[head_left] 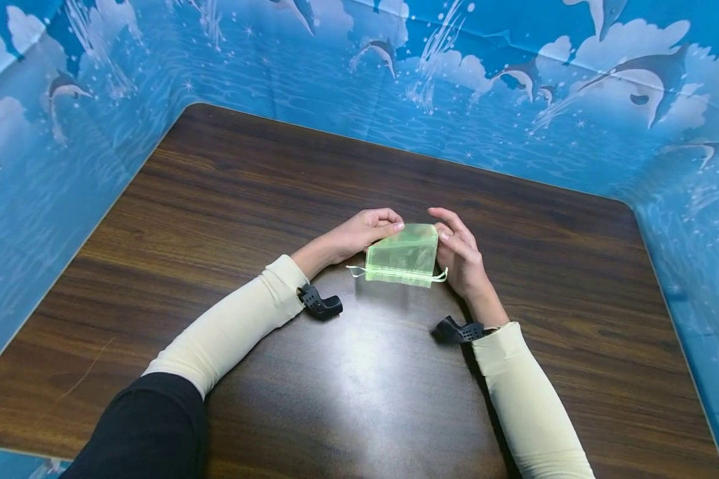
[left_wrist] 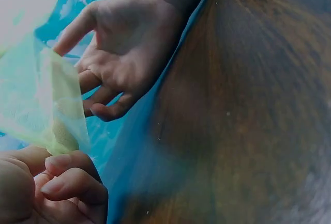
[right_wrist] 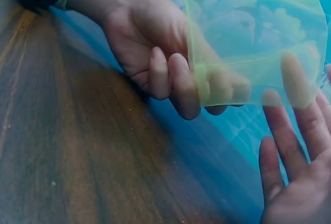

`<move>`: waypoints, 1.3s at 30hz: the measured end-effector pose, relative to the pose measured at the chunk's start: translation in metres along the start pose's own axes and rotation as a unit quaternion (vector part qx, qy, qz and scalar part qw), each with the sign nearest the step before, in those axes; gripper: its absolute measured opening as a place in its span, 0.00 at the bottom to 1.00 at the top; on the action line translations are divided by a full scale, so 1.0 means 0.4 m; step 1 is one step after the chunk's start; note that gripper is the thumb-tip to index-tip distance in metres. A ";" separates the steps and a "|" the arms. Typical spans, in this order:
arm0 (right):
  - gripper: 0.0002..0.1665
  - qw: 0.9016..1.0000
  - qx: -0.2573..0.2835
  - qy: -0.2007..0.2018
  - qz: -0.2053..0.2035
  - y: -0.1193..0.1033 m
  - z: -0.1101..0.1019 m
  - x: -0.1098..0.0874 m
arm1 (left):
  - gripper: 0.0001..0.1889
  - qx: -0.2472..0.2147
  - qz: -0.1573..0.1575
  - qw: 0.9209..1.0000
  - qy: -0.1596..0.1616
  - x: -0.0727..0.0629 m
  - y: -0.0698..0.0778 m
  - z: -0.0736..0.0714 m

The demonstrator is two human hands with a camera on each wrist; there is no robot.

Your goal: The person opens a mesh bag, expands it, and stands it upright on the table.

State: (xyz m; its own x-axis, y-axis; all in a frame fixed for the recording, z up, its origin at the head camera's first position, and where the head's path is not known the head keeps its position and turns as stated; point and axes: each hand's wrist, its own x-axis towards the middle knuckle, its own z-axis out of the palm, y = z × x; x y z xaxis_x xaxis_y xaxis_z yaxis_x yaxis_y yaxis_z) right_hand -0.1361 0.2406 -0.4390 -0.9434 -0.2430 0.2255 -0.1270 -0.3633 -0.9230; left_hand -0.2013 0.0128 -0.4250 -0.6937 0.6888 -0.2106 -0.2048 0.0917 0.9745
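Observation:
A small sheer yellow-green drawstring pouch (head_left: 403, 253) is held above the table, its white drawcord side toward me. My left hand (head_left: 365, 231) pinches its far left corner between thumb and curled fingers; the left wrist view shows this grip on the pouch (left_wrist: 64, 105) up close. On the opposite edge, my right hand (head_left: 463, 259) touches the pouch with its thumb, the index finger extended. In the right wrist view, fingertips of the right hand (right_wrist: 302, 157) show through the thin fabric, fairly straight and spread. Nothing is visible inside the pouch.
The dark wood-grain table (head_left: 245, 186) lies beneath both hands. A blue dolphin-print cloth (head_left: 335, 80) hangs round its back and sides. Black wrist-worn devices (head_left: 320, 304) sit at both pale sleeve cuffs.

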 end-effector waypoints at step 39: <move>0.10 0.999 -0.011 0.015 0.033 0.000 0.011 0.001 | 0.10 -0.200 0.172 0.962 -0.075 -0.012 -0.011 0.019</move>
State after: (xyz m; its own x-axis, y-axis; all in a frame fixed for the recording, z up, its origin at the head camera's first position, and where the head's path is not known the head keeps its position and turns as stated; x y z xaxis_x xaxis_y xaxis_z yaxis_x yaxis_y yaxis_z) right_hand -0.1351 0.2365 -0.4374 -0.9587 -0.2389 0.1541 -0.0698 -0.3277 -0.9422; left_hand -0.1919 0.0143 -0.4276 -0.6663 0.7279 0.1619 -0.2518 -0.4240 0.8699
